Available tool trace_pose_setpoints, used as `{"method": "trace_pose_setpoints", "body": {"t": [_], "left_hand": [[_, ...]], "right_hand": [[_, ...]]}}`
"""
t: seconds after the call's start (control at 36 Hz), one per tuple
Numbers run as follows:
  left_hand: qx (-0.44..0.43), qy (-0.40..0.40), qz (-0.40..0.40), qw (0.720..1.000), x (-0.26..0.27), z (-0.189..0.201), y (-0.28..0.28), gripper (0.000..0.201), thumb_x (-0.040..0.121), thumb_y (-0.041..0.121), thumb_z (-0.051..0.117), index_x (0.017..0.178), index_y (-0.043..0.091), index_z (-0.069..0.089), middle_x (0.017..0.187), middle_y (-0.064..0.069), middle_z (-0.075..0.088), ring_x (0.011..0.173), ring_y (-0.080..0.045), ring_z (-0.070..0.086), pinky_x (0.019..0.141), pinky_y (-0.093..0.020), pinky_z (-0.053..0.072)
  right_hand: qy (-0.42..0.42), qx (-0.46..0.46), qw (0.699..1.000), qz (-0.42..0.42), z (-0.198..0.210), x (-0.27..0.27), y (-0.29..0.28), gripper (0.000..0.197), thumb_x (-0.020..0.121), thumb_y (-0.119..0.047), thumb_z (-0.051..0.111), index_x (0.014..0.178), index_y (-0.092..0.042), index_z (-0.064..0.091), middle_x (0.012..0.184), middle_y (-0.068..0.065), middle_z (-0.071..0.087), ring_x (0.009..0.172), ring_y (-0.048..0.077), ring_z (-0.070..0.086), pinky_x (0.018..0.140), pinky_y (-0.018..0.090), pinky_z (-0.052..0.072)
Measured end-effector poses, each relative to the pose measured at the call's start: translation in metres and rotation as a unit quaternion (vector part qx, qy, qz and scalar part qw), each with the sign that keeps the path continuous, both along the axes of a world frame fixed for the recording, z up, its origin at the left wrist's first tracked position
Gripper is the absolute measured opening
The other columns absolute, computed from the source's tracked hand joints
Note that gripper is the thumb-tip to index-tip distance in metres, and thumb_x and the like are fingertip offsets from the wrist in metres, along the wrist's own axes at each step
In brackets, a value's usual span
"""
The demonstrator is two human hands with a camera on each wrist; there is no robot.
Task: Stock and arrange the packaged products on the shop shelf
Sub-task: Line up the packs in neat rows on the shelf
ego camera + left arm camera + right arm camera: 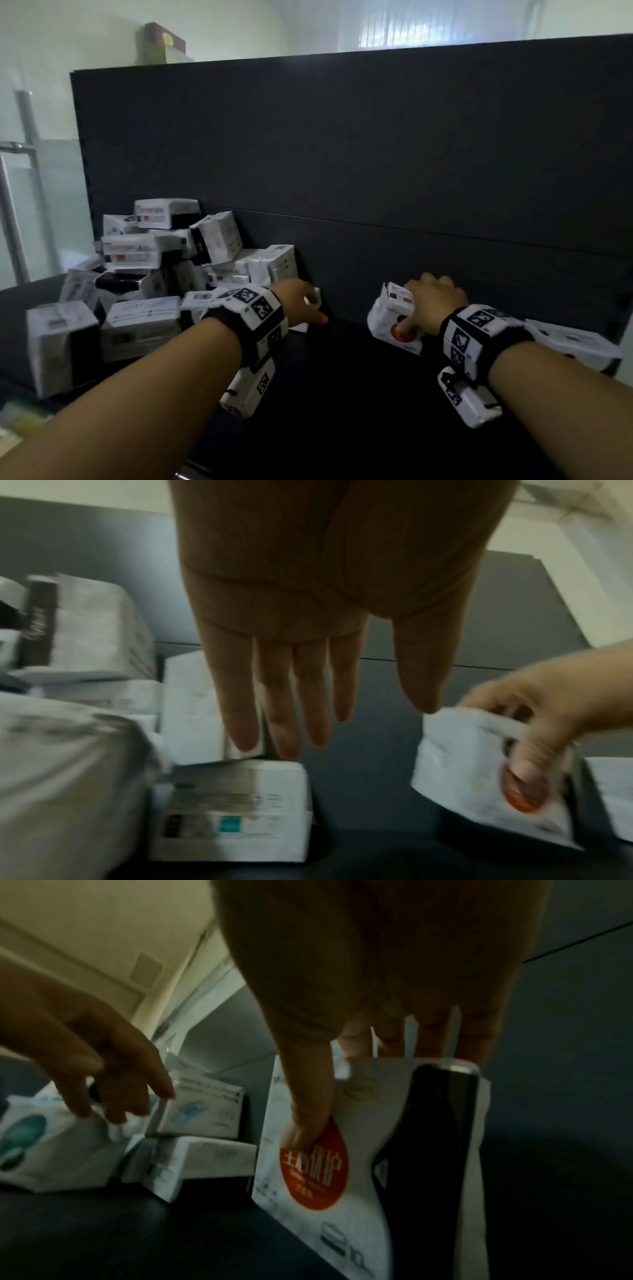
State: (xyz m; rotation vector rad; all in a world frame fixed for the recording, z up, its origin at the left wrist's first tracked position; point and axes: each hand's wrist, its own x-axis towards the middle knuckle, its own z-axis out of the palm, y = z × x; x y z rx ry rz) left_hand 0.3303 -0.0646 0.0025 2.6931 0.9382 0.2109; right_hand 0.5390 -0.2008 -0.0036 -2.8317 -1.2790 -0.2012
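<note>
My right hand (pixel 412 317) grips a white package with a red round mark (pixel 385 320) and holds it upright on the dark shelf (pixel 342 394). In the right wrist view the thumb (pixel 304 1131) presses on the red mark of this package (pixel 363 1231), and the fingers curl over its top edge. My left hand (pixel 313 308) reaches toward the pile of white boxes (pixel 164 260) on the left. Its fingers (pixel 291 723) are straight and spread above a white box (pixel 240 804), holding nothing.
A second white package (pixel 579 342) lies on the shelf to the right of my right wrist. The dark back panel (pixel 376 154) rises right behind both hands. A glass door with a metal handle (pixel 20 154) stands at far left.
</note>
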Motion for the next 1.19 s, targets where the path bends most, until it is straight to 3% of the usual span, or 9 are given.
{"method": "trace_pose_setpoints", "body": {"t": [0.17,0.28,0.44,0.64,0.78,0.92,1.03,1.11,1.19], "left_hand": [[0.016,-0.035,0.050,0.998,-0.020,0.019,0.033,0.041,0.083,0.042,0.067,0.119,0.022,0.063,0.118,0.001,0.064,0.100,-0.015,0.059,0.084,-0.021,0.043],[0.070,-0.079,0.093,0.990,-0.028,0.040,0.065,0.037,0.083,0.040,0.067,0.110,0.014,0.068,0.108,-0.003,0.063,0.108,-0.022,0.058,0.087,-0.027,0.043],[0.129,-0.024,0.121,0.984,-0.012,0.051,0.094,0.040,0.087,0.046,0.059,0.097,0.009,0.070,0.103,-0.011,0.067,0.091,-0.027,0.061,0.076,-0.034,0.050],[0.082,0.014,0.164,0.983,0.014,0.025,0.101,0.063,0.072,0.060,0.066,0.115,0.015,0.052,0.098,-0.005,0.060,0.081,-0.025,0.054,0.068,-0.030,0.042],[0.081,0.027,0.181,0.980,0.017,0.022,0.095,0.077,0.068,0.046,0.072,0.127,0.014,0.035,0.120,-0.016,0.050,0.107,-0.037,0.051,0.082,-0.045,0.048],[0.054,-0.025,0.126,0.990,0.020,0.036,0.071,0.089,0.078,0.025,0.071,0.147,0.019,0.014,0.140,-0.015,0.032,0.124,-0.039,0.041,0.098,-0.049,0.042],[0.102,-0.132,-0.012,0.986,0.026,0.043,0.032,0.094,0.078,0.015,0.072,0.150,0.020,0.013,0.144,-0.009,0.030,0.133,-0.030,0.033,0.109,-0.042,0.034],[0.229,-0.190,-0.096,0.950,0.032,0.040,0.000,0.082,0.079,0.012,0.067,0.147,0.020,0.023,0.136,-0.003,0.034,0.127,-0.024,0.034,0.098,-0.040,0.043],[0.356,-0.229,-0.173,0.889,0.032,0.040,-0.027,0.070,0.073,0.005,0.068,0.137,0.015,0.042,0.128,-0.005,0.043,0.118,-0.025,0.044,0.078,-0.036,0.053]], "right_hand": [[-0.034,0.017,0.999,0.009,-0.022,0.012,0.012,0.077,0.065,-0.050,0.080,0.127,-0.024,0.043,0.126,-0.001,0.048,0.118,0.025,0.044,0.093,0.038,0.041],[-0.038,0.021,0.999,0.027,-0.027,0.015,0.015,0.063,0.070,-0.047,0.078,0.116,-0.021,0.044,0.119,0.000,0.052,0.113,0.024,0.046,0.087,0.035,0.046],[-0.066,0.001,0.998,0.011,-0.029,0.011,0.018,0.061,0.076,-0.039,0.074,0.124,-0.022,0.041,0.122,0.006,0.044,0.113,0.025,0.046,0.078,0.033,0.046],[-0.084,-0.015,0.996,0.024,-0.034,0.008,0.015,0.057,0.084,-0.032,0.067,0.131,-0.020,0.039,0.128,0.007,0.040,0.118,0.024,0.044,0.085,0.032,0.047],[0.037,-0.005,0.999,0.023,-0.025,0.008,0.006,0.067,0.075,-0.041,0.071,0.131,-0.021,0.041,0.128,0.005,0.039,0.118,0.025,0.045,0.093,0.036,0.046],[0.161,0.117,0.979,0.037,-0.009,0.005,-0.002,0.076,0.082,-0.052,0.066,0.145,-0.019,0.036,0.143,0.010,0.032,0.126,0.027,0.046,0.103,0.036,0.043],[0.271,0.250,0.929,0.040,0.016,0.003,-0.010,0.059,0.092,-0.058,0.046,0.127,-0.011,0.055,0.131,0.012,0.054,0.113,0.026,0.056,0.089,0.033,0.045],[0.503,0.365,0.783,0.010,0.028,-0.002,-0.017,0.068,0.089,-0.068,0.036,0.117,-0.007,0.054,0.117,0.017,0.061,0.102,0.030,0.062,0.079,0.039,0.054],[0.625,0.425,0.655,0.016,0.038,-0.006,-0.028,0.084,0.083,-0.076,0.032,0.118,-0.004,0.055,0.110,0.019,0.068,0.099,0.034,0.067,0.077,0.045,0.058]]}}
